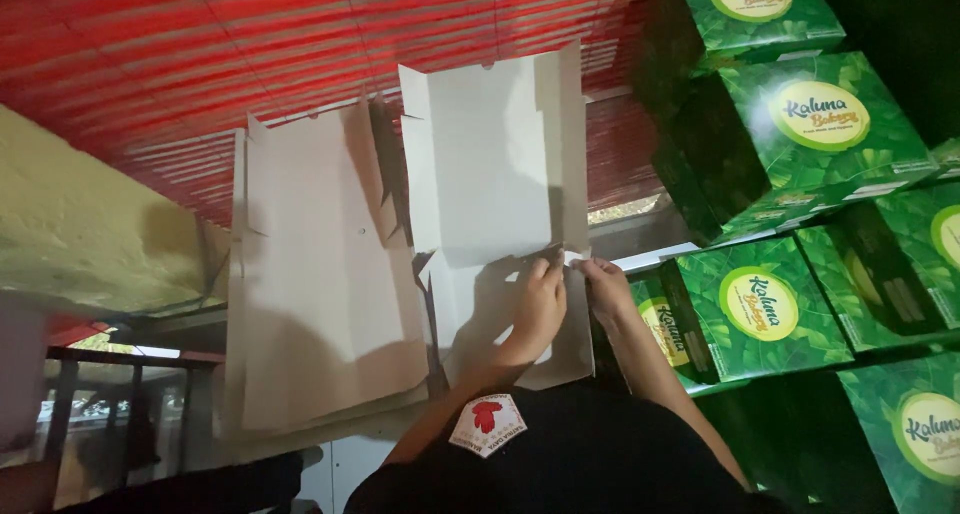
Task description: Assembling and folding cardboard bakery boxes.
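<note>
Overhead, from the head camera, both hands meet at the right edge of a flat, unfolded white cardboard box blank (490,164) lying on a red striped surface (200,64). That blank sits right of centre, its long side running up the picture, with side flaps and notches along its edges. The left hand (533,309) rests on the lower right part of the blank, fingers curled and tips pressed at a small tab where a flap begins; it looks pinched shut on that edge. The right hand (605,286) comes in from just beside the blank and its fingertips close on the same tab from the other side, so the two hands nearly touch. How much card each hand grips is hard to make out in the dim light.

Left of this blank lies a stack of similar white blanks (320,304), flat and slightly fanned, overlapping the first one along a jagged seam of flaps. Right of the hands stand several green leaf-printed boxes (790,124), already folded, piled in rows up the right edge, each with a round pale label. A pale yellow wall (80,224) fills the left edge, with a dark railing (110,374) below it. A dark sleeve with a white and red badge (487,422) shows at the bottom
</note>
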